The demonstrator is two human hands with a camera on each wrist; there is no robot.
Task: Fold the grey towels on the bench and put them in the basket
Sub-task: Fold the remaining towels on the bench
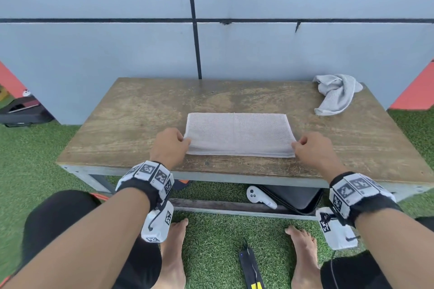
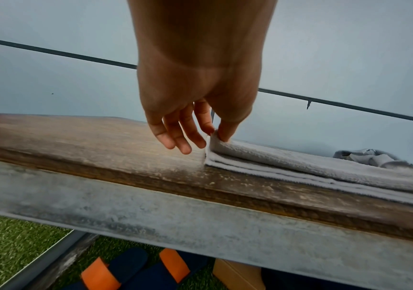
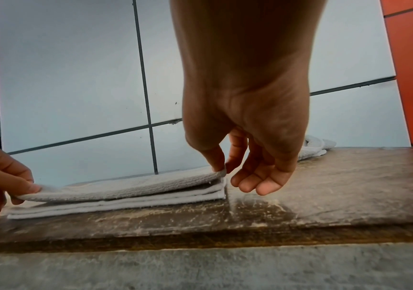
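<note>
A grey towel (image 1: 239, 132) lies folded into a flat rectangle in the middle of the wooden bench (image 1: 131, 124). My left hand (image 1: 170, 145) pinches the top layer at the towel's near left corner (image 2: 216, 140) between thumb and forefinger. My right hand (image 1: 312, 150) pinches the top layer at the near right corner (image 3: 221, 172) the same way, other fingers loose. The upper fold is lifted slightly off the layers below (image 3: 126, 204). A second grey towel (image 1: 335, 92) lies crumpled at the bench's far right corner. No basket is in view.
A pale panelled wall (image 1: 117, 30) stands right behind the bench. Under the bench lie a white controller (image 1: 259, 197), a black case (image 1: 296, 198) and orange-and-navy sandals (image 2: 136, 270). My bare feet rest on green turf (image 1: 223, 237), with a black device (image 1: 251, 265) between them.
</note>
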